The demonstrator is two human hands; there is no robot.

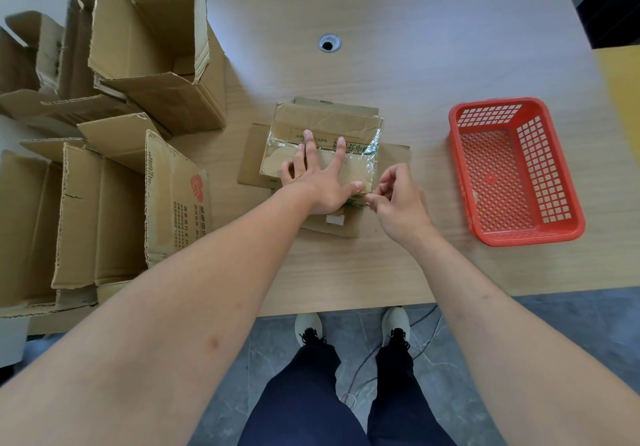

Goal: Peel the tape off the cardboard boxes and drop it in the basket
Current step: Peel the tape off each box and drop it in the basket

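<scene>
A flattened cardboard box [329, 120] lies on the wooden table in front of me, with clear shiny tape [360, 165] stuck across its near half. My left hand [318, 182] presses flat on the box, fingers spread. My right hand [398, 203] is at the box's near right corner, thumb and forefinger pinched on the tape's edge. The red plastic basket [561, 234] stands to the right of the box and has nothing in it.
Several opened cardboard boxes [149, 65] are stacked on the left side of the table [415, 30], some leaning. A round cable hole [329, 43] sits in the table beyond the box. My legs and shoes show below the table's near edge.
</scene>
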